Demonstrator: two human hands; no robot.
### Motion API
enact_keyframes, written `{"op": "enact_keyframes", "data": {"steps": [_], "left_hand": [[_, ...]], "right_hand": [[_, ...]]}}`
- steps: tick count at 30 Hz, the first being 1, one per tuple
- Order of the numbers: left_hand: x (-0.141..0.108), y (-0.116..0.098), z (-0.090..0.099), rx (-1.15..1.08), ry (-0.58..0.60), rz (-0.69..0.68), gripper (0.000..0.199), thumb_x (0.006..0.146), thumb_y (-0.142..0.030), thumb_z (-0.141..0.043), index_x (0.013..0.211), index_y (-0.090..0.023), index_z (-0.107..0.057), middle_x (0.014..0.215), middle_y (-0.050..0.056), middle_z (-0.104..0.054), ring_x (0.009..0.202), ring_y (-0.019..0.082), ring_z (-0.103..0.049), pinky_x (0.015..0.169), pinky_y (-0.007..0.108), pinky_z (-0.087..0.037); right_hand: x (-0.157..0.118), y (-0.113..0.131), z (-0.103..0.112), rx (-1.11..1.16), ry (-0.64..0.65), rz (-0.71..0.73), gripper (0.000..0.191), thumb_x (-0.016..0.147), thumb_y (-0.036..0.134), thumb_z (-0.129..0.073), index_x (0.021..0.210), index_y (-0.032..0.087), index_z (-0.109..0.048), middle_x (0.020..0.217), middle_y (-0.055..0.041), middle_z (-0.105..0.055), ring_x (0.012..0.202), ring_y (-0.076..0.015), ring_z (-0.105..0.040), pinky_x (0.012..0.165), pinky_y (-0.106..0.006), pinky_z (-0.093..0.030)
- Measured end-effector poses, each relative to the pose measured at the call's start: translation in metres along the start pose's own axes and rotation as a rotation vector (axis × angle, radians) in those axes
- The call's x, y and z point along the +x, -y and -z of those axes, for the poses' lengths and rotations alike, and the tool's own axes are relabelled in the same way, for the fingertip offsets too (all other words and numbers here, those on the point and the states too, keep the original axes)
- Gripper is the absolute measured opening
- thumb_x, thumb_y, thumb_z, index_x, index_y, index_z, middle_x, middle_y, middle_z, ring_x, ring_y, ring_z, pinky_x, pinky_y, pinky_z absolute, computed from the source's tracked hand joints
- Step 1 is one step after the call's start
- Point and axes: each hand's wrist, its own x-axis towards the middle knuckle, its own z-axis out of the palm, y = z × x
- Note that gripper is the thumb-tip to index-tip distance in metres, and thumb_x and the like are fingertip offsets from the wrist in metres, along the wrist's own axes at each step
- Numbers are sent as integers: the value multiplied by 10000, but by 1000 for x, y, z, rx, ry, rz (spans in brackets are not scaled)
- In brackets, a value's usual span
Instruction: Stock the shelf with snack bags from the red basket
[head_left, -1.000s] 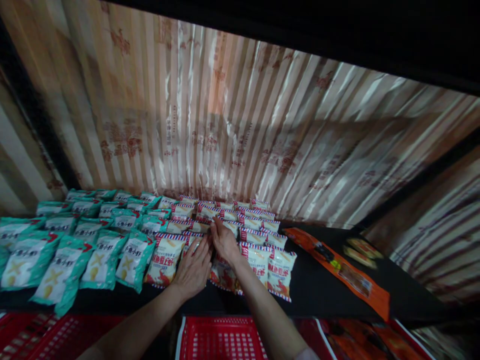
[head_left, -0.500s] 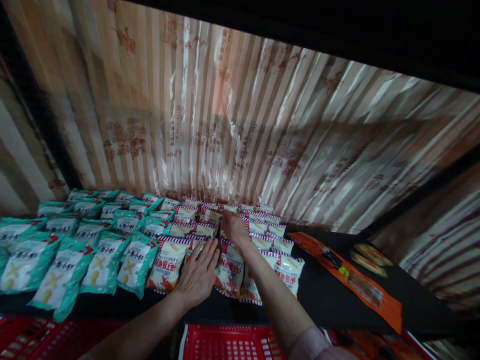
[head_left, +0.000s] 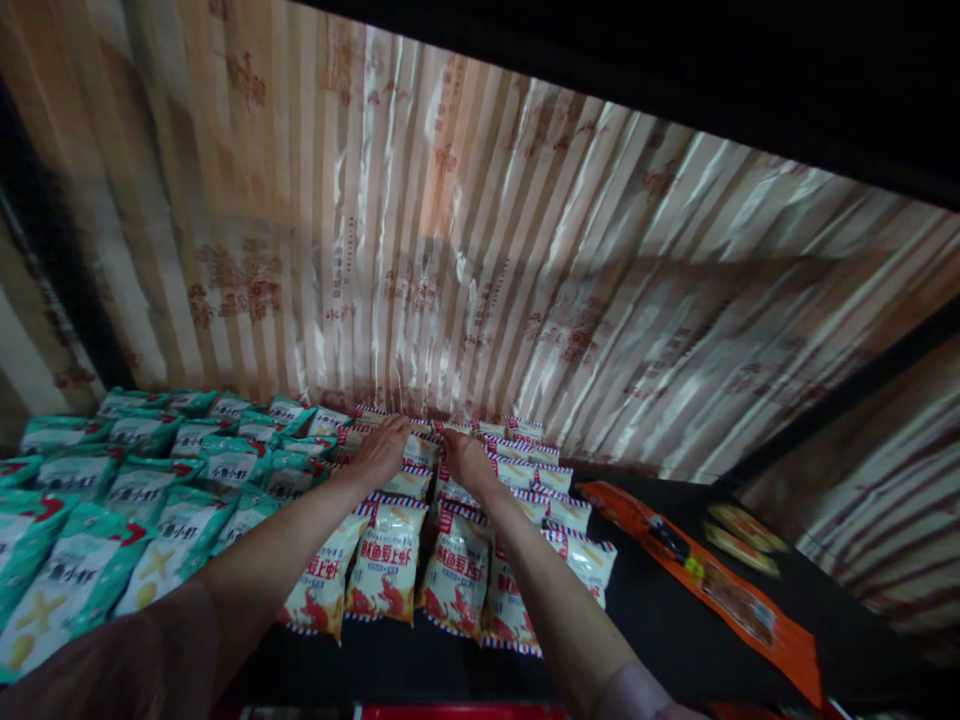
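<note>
Rows of small white snack bags [head_left: 387, 560] with red lettering and striped edges stand on a black shelf. At the back of these rows, my left hand [head_left: 384, 452] has its fingers bent over the top edge of a white snack bag [head_left: 421, 452]. My right hand [head_left: 466, 462] is closed at that bag's right side, its fingertips partly hidden. Little space separates the two hands. Both forearms pass over the front bags, and the left one covers part of the teal bags as well.
Several teal-and-white snack bags [head_left: 161, 550] fill the left side. On the right lies a long orange packet [head_left: 720, 590], with yellowish packets [head_left: 746, 535] behind it. A striped, wrinkled sheet [head_left: 420, 230] hangs at the back. Part of a red basket [head_left: 457, 712] shows below the shelf edge.
My left hand has moved from the front bags to the back row, beside my right hand. My right hand stays near the same bags. The view has shifted slightly, hiding most of the red baskets.
</note>
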Motion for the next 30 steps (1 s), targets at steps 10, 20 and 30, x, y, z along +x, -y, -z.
{"op": "enact_keyframes", "data": {"steps": [10,20,30], "left_hand": [[8,6,-2,-87,145,-70,452,705,26,-360,1033,-166,-605,1107,62,-632,1054,155,-543,907,292,-430],[8,12,13,-20,202,0,446,710,-6,-395,1086,-154,-586,1077,94,-637,1022,192,-563,898,310,-429],[16,19,5,4,269,-9,415,707,-31,-474,1079,-174,-589,1057,97,-649,1014,208,-569,930,352,-381]], "right_hand": [[9,12,0,41,-4,70,317,818,60,-394,994,155,-639,943,-90,-693,861,-156,-630,753,-213,-431],[18,12,-4,19,9,31,333,820,71,-379,991,150,-653,966,-101,-693,892,-171,-633,773,-225,-443],[28,18,-10,19,91,22,473,744,1,-396,1167,124,-568,1074,-137,-656,985,-211,-618,816,-259,-462]]}}
